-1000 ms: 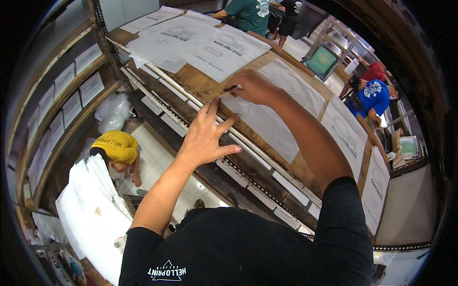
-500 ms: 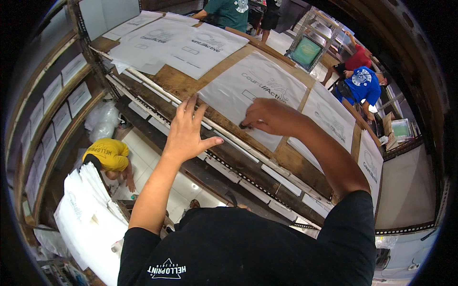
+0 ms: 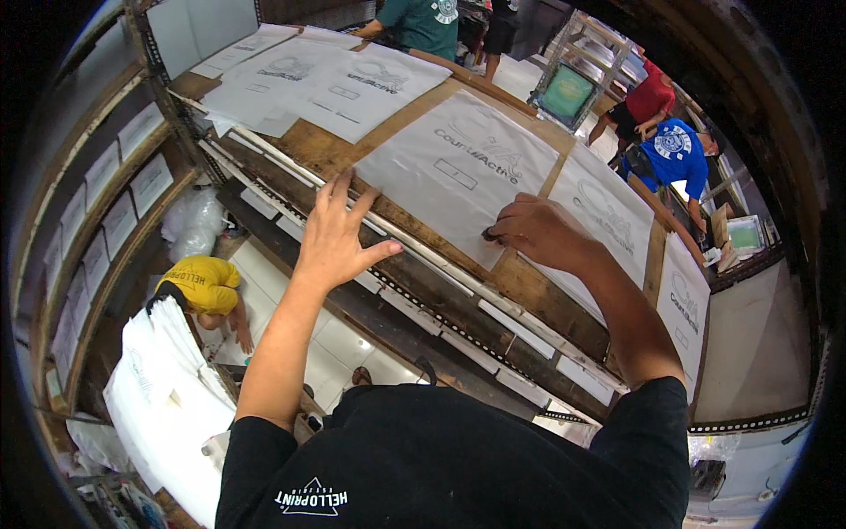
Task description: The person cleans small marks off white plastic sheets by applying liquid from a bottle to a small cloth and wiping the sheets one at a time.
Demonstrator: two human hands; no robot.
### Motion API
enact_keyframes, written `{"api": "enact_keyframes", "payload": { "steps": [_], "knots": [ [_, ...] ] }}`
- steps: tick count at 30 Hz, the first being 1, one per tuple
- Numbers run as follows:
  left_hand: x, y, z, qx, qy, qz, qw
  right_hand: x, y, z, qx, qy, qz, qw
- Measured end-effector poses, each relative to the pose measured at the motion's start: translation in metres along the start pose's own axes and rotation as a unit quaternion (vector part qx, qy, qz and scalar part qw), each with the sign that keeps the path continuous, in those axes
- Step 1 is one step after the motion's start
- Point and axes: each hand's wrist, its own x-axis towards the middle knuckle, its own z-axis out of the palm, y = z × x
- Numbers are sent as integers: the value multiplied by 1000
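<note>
A thin, slightly wrinkled white printed sheet lies flat on the brown wooden table, with a dark logo and a small outlined box on it. My left hand is open, its thumb out to the side and its fingertips at the sheet's near left corner by the table edge. Over the sheet's near right corner, my right hand is closed with its fingers curled. A small dark bit shows at those fingertips; what it is I cannot make out. Further right lies another printed sheet, partly behind my right hand and forearm.
More printed sheets lie at the table's far left, and one at its right end. A pale rail runs along the near edge. At lower left are a white stack and a crouching person in yellow. Other people stand beyond the table.
My right hand has moved right and slightly nearer, uncovering the outlined box on the sheet. My left hand stays by the near left corner. The person in red has shifted left.
</note>
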Motion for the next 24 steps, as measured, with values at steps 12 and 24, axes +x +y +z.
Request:
{"api": "enact_keyframes", "payload": {
  "steps": [12, 24],
  "knots": [
    [0, 2, -4, -11, 0, 2, 1000, 78, 38, 30, 7, 51, 5, 999],
    [1, -1, -4, -26, -7, 3, 1000, 215, 35, 37, 65, 51, 2, 997]
  ]
}}
